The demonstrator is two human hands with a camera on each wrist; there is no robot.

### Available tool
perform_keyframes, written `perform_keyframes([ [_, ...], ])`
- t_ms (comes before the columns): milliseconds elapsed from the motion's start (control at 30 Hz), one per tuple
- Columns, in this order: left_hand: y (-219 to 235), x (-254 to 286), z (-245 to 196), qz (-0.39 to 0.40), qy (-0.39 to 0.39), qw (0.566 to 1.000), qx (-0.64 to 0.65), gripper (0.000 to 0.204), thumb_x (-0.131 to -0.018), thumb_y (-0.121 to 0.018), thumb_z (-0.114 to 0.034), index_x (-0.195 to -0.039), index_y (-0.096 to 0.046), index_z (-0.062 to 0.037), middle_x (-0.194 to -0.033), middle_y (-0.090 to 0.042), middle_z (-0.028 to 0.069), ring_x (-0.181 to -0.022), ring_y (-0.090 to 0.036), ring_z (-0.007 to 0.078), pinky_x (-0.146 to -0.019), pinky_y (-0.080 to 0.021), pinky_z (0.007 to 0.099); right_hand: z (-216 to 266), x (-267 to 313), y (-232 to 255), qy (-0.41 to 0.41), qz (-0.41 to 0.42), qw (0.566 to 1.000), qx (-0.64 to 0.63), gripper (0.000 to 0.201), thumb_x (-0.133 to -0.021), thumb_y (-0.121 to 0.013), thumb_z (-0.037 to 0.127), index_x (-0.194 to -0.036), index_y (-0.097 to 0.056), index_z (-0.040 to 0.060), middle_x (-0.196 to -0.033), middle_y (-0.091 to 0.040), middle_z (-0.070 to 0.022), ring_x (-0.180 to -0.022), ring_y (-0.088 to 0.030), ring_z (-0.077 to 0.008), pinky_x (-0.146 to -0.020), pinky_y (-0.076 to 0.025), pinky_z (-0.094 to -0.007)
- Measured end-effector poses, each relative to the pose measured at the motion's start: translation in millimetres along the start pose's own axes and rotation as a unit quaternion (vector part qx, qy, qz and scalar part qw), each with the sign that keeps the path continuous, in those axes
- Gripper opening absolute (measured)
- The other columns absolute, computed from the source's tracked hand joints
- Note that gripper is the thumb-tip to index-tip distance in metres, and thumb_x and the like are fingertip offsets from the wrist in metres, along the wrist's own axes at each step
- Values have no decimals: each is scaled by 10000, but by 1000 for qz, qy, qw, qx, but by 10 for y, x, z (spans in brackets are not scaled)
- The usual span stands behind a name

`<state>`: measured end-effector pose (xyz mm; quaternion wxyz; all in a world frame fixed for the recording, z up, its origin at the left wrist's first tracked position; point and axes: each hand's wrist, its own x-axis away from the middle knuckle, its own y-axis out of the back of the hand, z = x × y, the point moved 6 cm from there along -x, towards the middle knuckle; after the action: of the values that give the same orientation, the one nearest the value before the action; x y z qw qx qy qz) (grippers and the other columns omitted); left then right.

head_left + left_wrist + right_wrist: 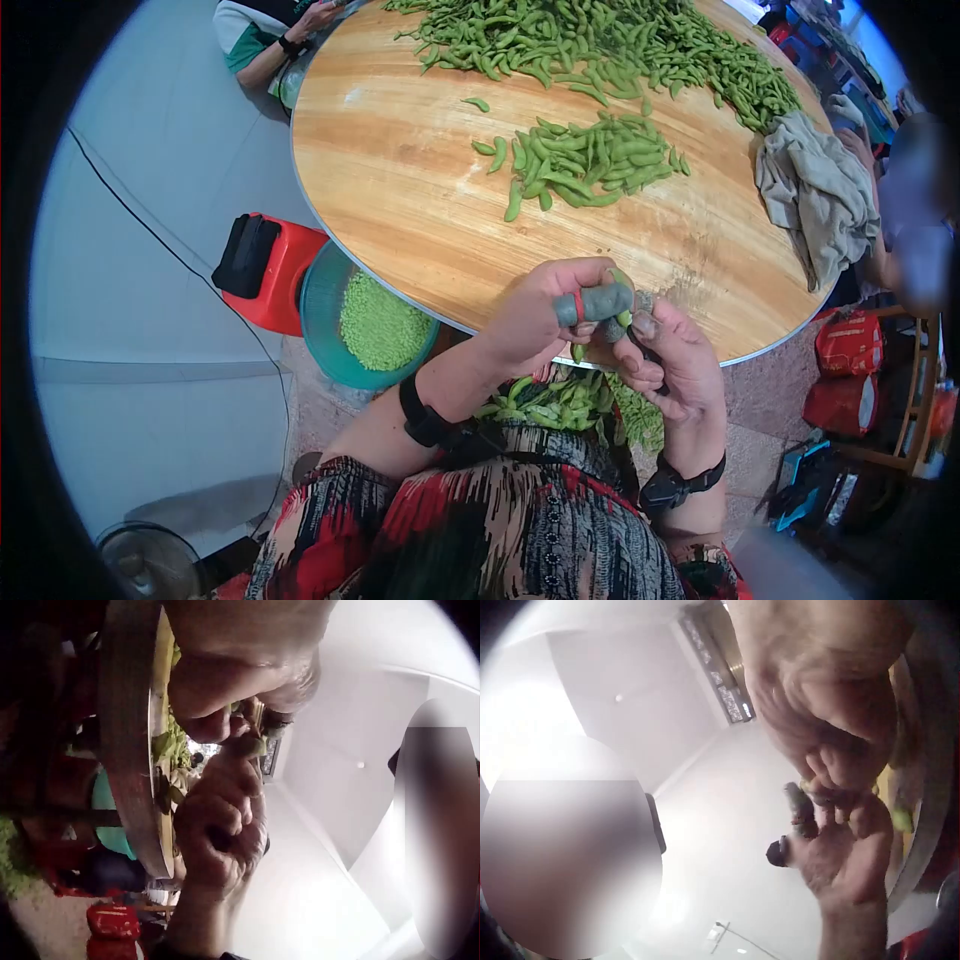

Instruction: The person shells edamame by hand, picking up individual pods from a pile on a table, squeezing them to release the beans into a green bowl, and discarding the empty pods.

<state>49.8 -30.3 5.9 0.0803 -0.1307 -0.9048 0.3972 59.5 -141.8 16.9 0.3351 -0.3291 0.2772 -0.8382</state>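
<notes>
Both hands meet over the table's near edge around a green edamame pod (622, 288). My left hand (530, 315) pinches the pod; a grey cover (600, 302) with a red band sits on its thumb. A second pod (578, 352) shows below the left fingers. My right hand (685, 365) has its thumb and curled fingers at the pod's lower end. In the left wrist view, the right hand (221, 825) is curled close against the left fingertips. The right wrist view shows the left hand (847, 862) palm-on, its fingertips meeting the right fingers; the pod is mostly hidden there.
A small pile of pods (590, 160) lies on the round wooden table (400, 180), with a larger heap (560, 40) behind. A grey cloth (815, 190) hangs at the right edge. Shelled beans (380, 325) fill a green basin (325, 350) beside a red container (285, 270). Pods (550, 405) rest on the lap.
</notes>
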Motion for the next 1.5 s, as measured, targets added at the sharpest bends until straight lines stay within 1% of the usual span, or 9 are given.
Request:
perform_keyframes([
  [167,5,-36,-60,-81,-72,974,-201,149,-816,-620,-80,-945,-559,-37,-841,-548,-15,-729,-494,31,-629,-387,166,9,-104,107,114,-67,967,217,104,-910,-469,97,-875,-539,28,-628,-515,24,-469,-366,-16,-420,-279,-167],
  [233,14,-48,-125,-107,-115,933,-325,165,-808,-628,-56,-954,-555,-30,-847,-552,-13,-766,-507,42,-679,-412,181,125,-99,108,248,-116,873,402,105,-907,-463,88,-879,-546,30,-628,-518,27,-480,-371,-11,-426,-275,-166],
  [467,114,-30,-185,-94,-85,942,-311,347,-808,-640,-52,-1139,-542,-14,-870,-572,-17,-821,-525,47,-730,-435,198,96,-124,120,70,-80,989,105,95,-906,-496,121,-895,-540,37,-612,-504,32,-460,-352,-15,-415,-250,-169],
  [567,127,-38,-214,-93,-55,959,-261,381,-811,-644,-69,-1172,-535,-14,-850,-574,-22,-794,-528,35,-709,-437,182,92,-136,74,95,-95,974,184,95,-904,-502,129,-908,-538,41,-620,-502,35,-484,-365,-8,-433,-255,-160],
  [700,224,-62,-143,-122,-15,965,-232,369,-812,-647,-79,-1165,-552,-25,-842,-579,-24,-768,-527,28,-699,-435,174,261,-94,-82,292,-172,842,420,152,-844,-559,36,-992,-553,4,-714,-568,7,-624,-512,-61,-562,-409,-196],
  [833,204,-63,-181,-107,-35,961,-252,368,-819,-640,-77,-1175,-557,-38,-878,-595,-13,-804,-533,38,-722,-440,187,275,-70,-8,318,-195,723,581,165,-816,-576,7,-979,-562,-14,-718,-588,-23,-649,-538,-71,-586,-445,-217],
  [1033,127,-45,-227,-34,-52,946,-320,378,-833,-620,-63,-1204,-548,-64,-955,-607,5,-873,-516,40,-772,-437,203,201,-195,132,163,-124,967,153,72,-841,-530,36,-900,-521,-3,-608,-499,-9,-445,-383,-45,-410,-302,-200],
  [1233,157,-42,-186,-76,-34,969,-233,437,-834,-595,-28,-1256,-501,-93,-918,-586,-18,-872,-504,44,-777,-434,222,175,-186,165,135,-114,977,123,117,-872,-501,71,-966,-530,8,-647,-502,-10,-418,-313,-26,-383,-214,-180],
  [1500,-18,20,-262,-112,-102,802,-578,551,-725,-645,-60,-1232,-432,-35,-977,-577,159,-870,-597,282,-779,-474,364,325,-268,113,177,-148,907,351,226,-826,-603,41,-1036,-539,-12,-813,-585,-12,-697,-518,-56,-611,-415,-190],
])
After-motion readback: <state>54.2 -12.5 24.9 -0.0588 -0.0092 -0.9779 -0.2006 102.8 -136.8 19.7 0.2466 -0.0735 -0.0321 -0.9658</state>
